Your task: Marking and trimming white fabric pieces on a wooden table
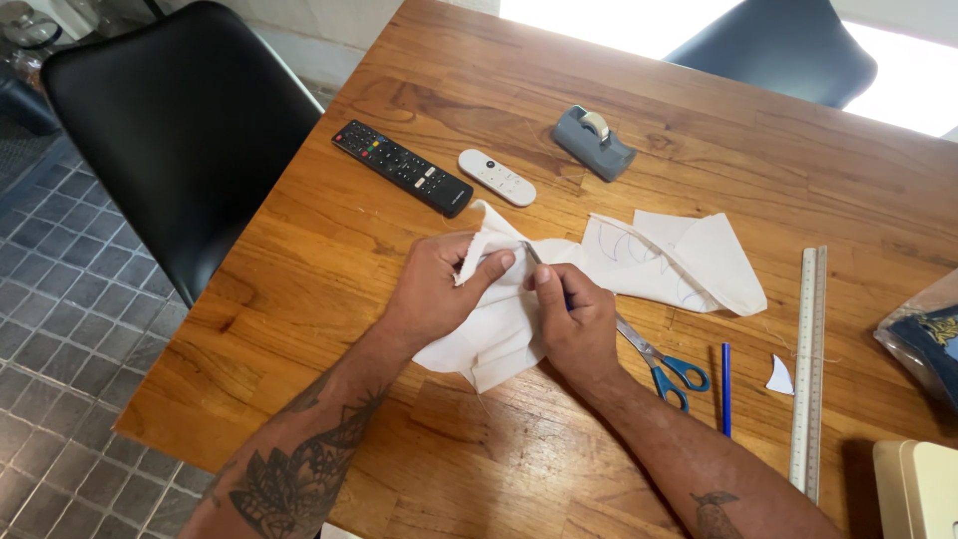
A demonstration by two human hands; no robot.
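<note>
A: What do the hands have hold of?

B: A piece of white cloth [499, 334]. The left hand [434, 294] pinches a raised fold of it between thumb and fingers. The right hand [577, 324], just beside it, is curled shut on the cloth edge and seems to hold something thin and pointed against it; what that is cannot be told.

A: How far along does the work look?

B: Partway, by the look of it. The cloth runs from under the hands off to the right, and that far part carries curved blue pen lines, so marking seems done. A small white scrap [779, 376] lies well to the right of the right hand, which suggests some cutting. The bunched part in the hands is what is being worked now.

A: And the tools?

B: Blue-handled scissors [664, 364] lie on the surface [449, 449] just right of the right hand, a blue pen [725, 389] beyond them, then two rulers [808, 364].

A: Any containers?

B: A clear bag [923, 334] at the far right holds something dark blue; it is cut off by the frame. Beyond the hands, a grey tape dispenser [594, 142] holds a roll of tape, with a white remote [496, 178] and a black remote [401, 167] to its left.
</note>
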